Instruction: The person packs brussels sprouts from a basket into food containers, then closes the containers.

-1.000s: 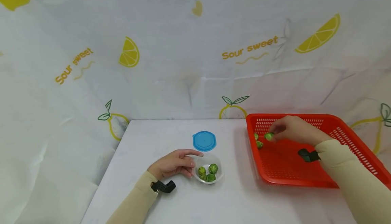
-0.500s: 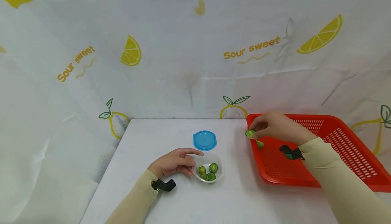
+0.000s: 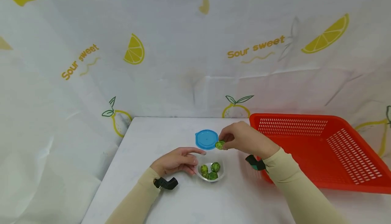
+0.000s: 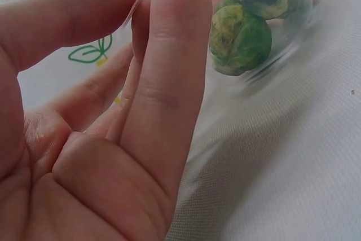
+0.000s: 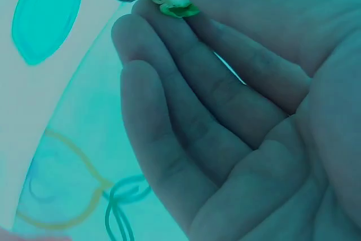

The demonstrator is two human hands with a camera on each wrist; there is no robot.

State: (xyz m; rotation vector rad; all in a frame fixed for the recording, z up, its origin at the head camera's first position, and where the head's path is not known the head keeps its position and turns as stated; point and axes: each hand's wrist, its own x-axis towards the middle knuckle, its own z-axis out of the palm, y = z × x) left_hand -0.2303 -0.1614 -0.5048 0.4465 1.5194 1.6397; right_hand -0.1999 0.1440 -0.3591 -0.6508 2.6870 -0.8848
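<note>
The right hand point(image 3: 246, 138) pinches a Brussels sprout point(image 3: 220, 145) at the clear bowl's point(image 3: 211, 159) one o'clock; the left hand point(image 3: 176, 161) pinches the bowl near ten; a low, soft release, bowl steady, looks wisest.

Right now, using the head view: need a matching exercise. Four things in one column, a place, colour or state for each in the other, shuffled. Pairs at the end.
Column one
1. Left hand
2. Right hand
3. Lid
4. Basket

Column two
A. Red, with slotted walls
B. Holds the side of the clear bowl
C. Blue, lying on the table
D. Pinches a Brussels sprout

Pairs: 1-B, 2-D, 3-C, 4-A
</note>
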